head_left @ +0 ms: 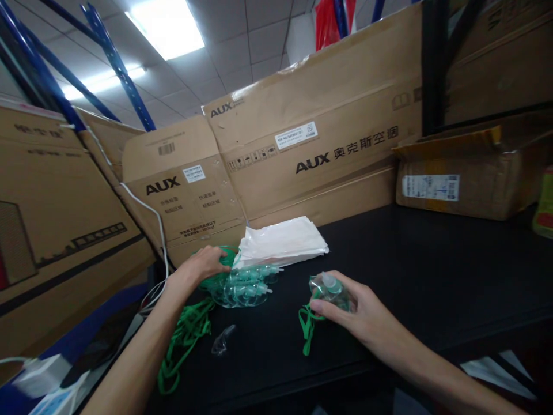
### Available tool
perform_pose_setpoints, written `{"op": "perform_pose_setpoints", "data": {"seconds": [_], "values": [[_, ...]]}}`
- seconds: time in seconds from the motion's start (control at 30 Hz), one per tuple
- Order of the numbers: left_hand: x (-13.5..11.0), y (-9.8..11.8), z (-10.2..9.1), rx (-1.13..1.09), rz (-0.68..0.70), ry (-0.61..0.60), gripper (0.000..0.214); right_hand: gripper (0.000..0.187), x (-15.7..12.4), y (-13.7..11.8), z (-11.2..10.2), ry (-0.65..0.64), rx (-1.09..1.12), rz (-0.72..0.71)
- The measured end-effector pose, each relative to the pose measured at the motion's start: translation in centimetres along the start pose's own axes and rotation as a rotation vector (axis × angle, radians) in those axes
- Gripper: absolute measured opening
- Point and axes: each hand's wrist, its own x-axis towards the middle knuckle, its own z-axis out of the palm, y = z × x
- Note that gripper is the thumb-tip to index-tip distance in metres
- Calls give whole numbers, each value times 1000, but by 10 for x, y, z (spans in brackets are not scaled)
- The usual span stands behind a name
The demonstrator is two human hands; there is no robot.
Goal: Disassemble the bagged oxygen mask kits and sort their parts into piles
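My right hand (349, 305) is closed around a clear green oxygen mask (330, 285) with a whitish connector on top, just above the black table. From this mask hangs a green elastic strap (307, 331). On the left, my left hand (209, 262) reaches to the far side of a cluster of nested oxygen masks (246, 288), its fingers curled on their green edges; the fingertips are partly hidden. Loose green straps (190, 325) lie in a tangle beside the left forearm. A small clear plastic elbow piece (222, 340) rests in front of the masks.
Behind the masks lies a stack of white bags or sheets (283, 242). Tall cardboard panels (319, 138) wall off the back of the black table (268, 369). An open carton (470, 178) stands at back right. A white cable (162, 230) and a power adapter (41, 374) are at left.
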Motion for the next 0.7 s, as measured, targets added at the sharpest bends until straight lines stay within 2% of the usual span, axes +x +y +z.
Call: {"op": "perform_pose_setpoints", "data": {"seconds": [0.3, 0.7], "values": [[9, 7, -2, 70, 39, -16, 42, 32, 0, 1, 0, -31, 31, -15], [11, -2, -15, 77, 92, 68, 39, 31, -1, 0, 0, -67, 86, -18]]}}
